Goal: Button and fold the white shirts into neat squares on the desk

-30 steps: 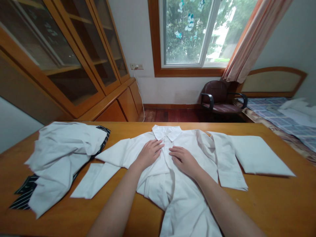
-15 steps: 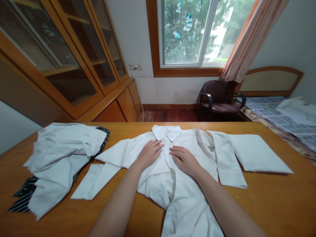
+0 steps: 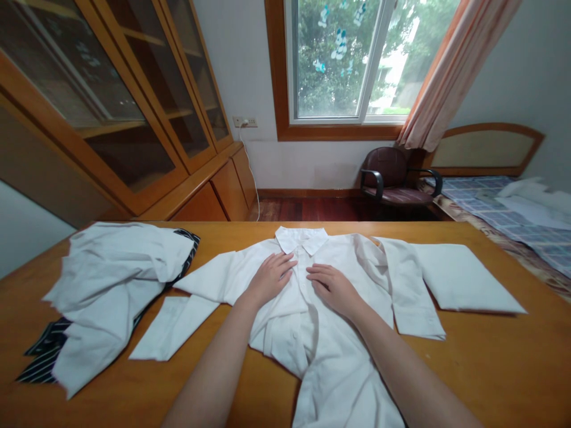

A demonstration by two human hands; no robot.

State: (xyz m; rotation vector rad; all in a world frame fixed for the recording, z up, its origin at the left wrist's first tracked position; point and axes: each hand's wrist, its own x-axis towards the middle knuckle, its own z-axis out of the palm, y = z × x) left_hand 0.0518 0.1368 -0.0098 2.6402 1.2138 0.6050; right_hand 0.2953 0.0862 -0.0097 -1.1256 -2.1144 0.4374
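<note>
A white long-sleeved shirt [image 3: 281,321] lies front up on the wooden table [image 3: 482,368], its collar toward the far edge. Its lower part is rumpled and runs out of view at the bottom. My left hand [image 3: 271,277] rests flat on the chest, left of the button strip, with fingers stretched out. Just right of the strip, my right hand [image 3: 332,288] lies on the cloth, fingers extended and slightly bent. Neither hand grips the fabric. The left sleeve is bent back toward me; the right one lies folded beside the body.
A crumpled white garment [image 3: 120,279] lies at the left over a black striped cloth [image 3: 42,359]. On the right is a folded white cloth [image 3: 468,279], partly under the sleeve. Beyond the table stand a glass-door cabinet [image 3: 178,160], an armchair [image 3: 392,172] and a bed [image 3: 504,202].
The view has shifted very slightly. Both hands and the shirt stay in the same places.
</note>
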